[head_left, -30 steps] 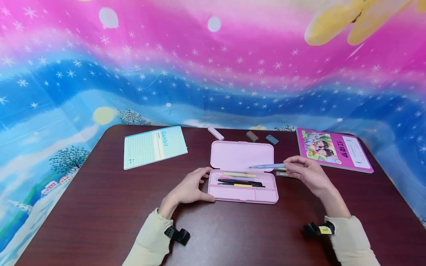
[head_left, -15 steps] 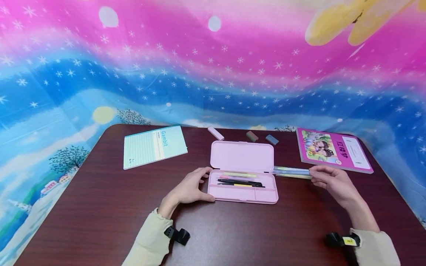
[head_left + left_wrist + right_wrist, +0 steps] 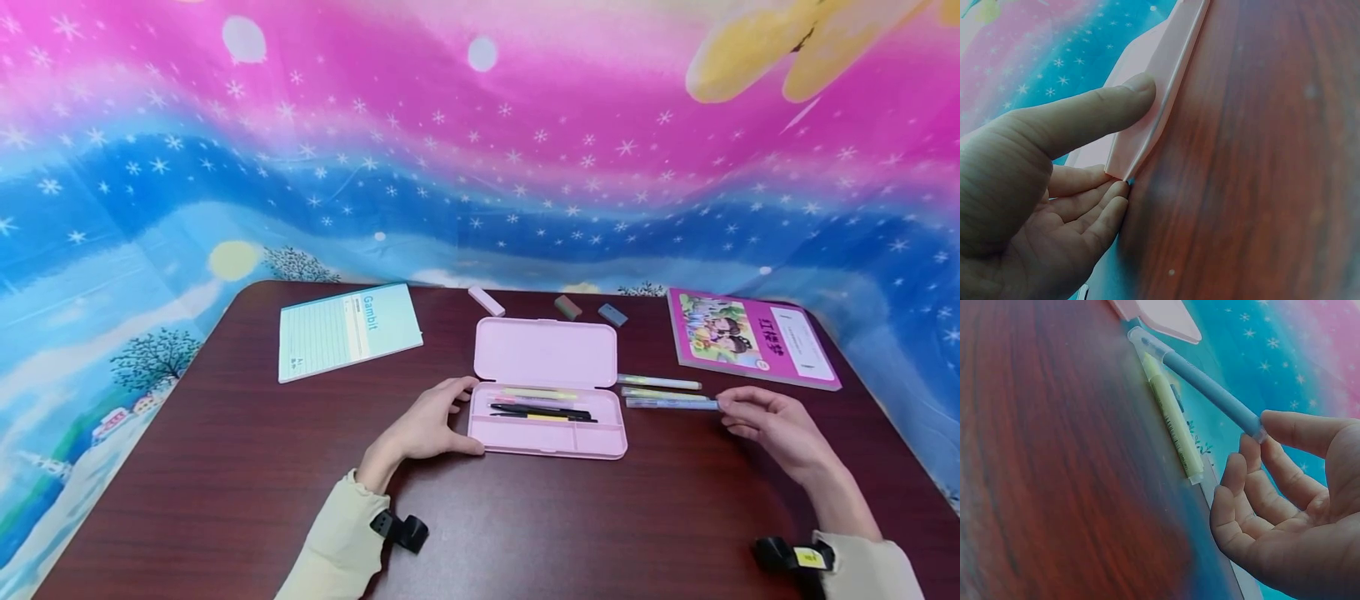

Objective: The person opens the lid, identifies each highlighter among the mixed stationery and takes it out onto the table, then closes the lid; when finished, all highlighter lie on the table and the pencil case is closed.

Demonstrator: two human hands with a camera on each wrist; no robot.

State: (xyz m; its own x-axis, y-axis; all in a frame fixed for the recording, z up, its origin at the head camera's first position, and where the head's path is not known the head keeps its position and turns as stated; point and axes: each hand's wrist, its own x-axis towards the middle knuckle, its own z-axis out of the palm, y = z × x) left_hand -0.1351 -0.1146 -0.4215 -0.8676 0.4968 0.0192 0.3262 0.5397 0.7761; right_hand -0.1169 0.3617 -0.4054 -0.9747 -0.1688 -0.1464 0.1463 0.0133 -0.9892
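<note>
In the head view a pink pencil case [image 3: 487, 433] lies unfolded, with several pens [image 3: 543, 411] inside. My left hand [image 3: 423, 421] holds its left end, the thumb along the front wall and the fingers at the side, as the left wrist view of the case [image 3: 1147, 119] shows too. Right of the case, my right hand [image 3: 776, 429] pinches the end of a blue highlighter [image 3: 671, 404] between thumb and index finger. In the right wrist view this blue highlighter [image 3: 1210, 387] slants up to the fingertips, its capped tip low by a yellow highlighter [image 3: 1175, 428].
Two more highlighters [image 3: 663, 383] lie beside the case's right side. Behind it are a pink eraser [image 3: 487, 301], a brown-green eraser [image 3: 568, 307] and a blue-grey eraser [image 3: 612, 314]. A mint notebook [image 3: 348, 333] lies back left, a magenta book [image 3: 750, 337] back right.
My right hand has carried the blue highlighter from over the case rightward, then lower and toward me, beside the other two highlighters. My left hand has stayed on the case.
</note>
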